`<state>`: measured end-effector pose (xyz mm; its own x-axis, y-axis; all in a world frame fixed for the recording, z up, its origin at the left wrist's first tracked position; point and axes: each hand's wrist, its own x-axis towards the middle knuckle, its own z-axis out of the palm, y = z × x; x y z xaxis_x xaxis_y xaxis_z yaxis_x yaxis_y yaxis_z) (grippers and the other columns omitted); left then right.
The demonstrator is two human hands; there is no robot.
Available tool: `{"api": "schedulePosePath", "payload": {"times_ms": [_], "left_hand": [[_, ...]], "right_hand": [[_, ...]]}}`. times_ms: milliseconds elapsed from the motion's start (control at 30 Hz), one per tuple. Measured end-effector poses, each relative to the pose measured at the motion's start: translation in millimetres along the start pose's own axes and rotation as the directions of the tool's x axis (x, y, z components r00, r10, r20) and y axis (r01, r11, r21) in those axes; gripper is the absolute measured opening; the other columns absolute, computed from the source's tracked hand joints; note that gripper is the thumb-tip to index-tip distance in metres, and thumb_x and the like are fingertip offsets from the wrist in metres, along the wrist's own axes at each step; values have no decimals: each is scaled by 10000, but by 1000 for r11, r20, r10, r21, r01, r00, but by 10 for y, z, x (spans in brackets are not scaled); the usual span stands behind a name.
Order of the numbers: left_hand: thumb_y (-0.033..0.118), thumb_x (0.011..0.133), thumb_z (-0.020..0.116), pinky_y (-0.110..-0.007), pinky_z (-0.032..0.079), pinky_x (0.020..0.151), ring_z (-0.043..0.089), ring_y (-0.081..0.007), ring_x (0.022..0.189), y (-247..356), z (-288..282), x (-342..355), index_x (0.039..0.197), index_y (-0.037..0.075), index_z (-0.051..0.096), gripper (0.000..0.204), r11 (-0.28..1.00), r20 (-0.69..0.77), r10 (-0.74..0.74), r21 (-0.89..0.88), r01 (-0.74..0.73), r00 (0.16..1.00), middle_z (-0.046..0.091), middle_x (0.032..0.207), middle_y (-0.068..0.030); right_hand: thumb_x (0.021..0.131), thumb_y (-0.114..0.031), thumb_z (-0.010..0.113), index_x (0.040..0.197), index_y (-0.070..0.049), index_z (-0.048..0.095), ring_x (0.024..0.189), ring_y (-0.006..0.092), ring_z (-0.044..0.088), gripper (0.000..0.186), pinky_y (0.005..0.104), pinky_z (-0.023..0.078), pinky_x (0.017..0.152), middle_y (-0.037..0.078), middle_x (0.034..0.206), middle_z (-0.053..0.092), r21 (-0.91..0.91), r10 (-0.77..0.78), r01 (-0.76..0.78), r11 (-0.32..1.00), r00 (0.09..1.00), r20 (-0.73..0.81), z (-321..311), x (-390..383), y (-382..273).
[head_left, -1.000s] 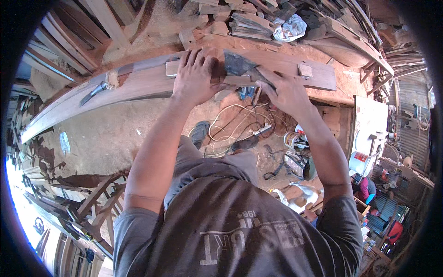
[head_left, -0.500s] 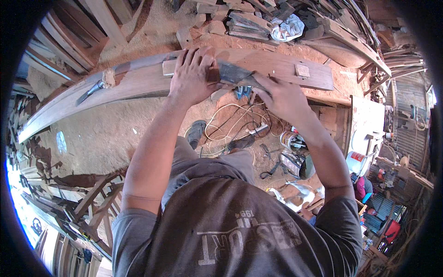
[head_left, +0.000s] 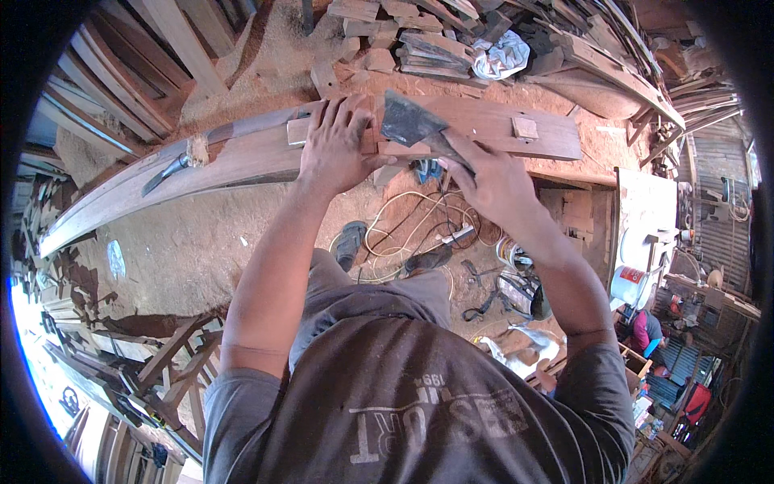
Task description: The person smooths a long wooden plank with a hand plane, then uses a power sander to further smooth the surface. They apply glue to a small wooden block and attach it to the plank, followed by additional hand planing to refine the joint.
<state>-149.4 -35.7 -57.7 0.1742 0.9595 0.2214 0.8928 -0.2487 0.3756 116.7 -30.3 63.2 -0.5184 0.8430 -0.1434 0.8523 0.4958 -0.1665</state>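
A long, curved wooden plank (head_left: 484, 121) lies across the bench in front of me. My left hand (head_left: 334, 143) is closed over a short wooden piece (head_left: 297, 132) on the plank; the piece shows at both sides of the hand. In my right hand (head_left: 493, 177) is the handle of a chopping knife with a broad, dark blade (head_left: 409, 119). The blade is tilted, its wide end pointing away from me, just right of my left fingers. Whether it touches the wood, I cannot tell.
A tool with a dark metal blade (head_left: 165, 175) and a pale wooden end rests on the plank's left part. A small wood block (head_left: 525, 127) sits near its right end. Offcuts (head_left: 435, 52) pile up beyond. Cables (head_left: 403, 226) lie by my feet; a person (head_left: 645, 331) is far right.
The chopping knife's blade has swung up and away from me, uncovering the short wooden piece's right end. My left hand keeps its hold. The whole view has shifted slightly.
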Motion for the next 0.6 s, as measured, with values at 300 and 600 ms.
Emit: {"api": "schedulePosePath", "payload": {"times_ms": [300,600], "left_hand": [[639,792,838,-543,229,1313,380,-352,1538,17,1,13,1355,100,614,811,999,-19,-35,28,35,999,489,1593,-132],[745,790,795,-572,299,1267,460,-379,1454,85,26,32,1279,126,614,809,999,-101,13,39,-9,995,519,1529,-140]], "right_hand": [[1082,-448,589,1544,-231,537,931,503,726,514,602,578,810,238,1059,762,89,86,-81,993,994,-62,42,-119,274],[1074,-396,607,1525,-206,545,906,491,734,494,588,584,801,249,1017,761,114,185,-181,977,983,-20,-31,-324,175]]}}
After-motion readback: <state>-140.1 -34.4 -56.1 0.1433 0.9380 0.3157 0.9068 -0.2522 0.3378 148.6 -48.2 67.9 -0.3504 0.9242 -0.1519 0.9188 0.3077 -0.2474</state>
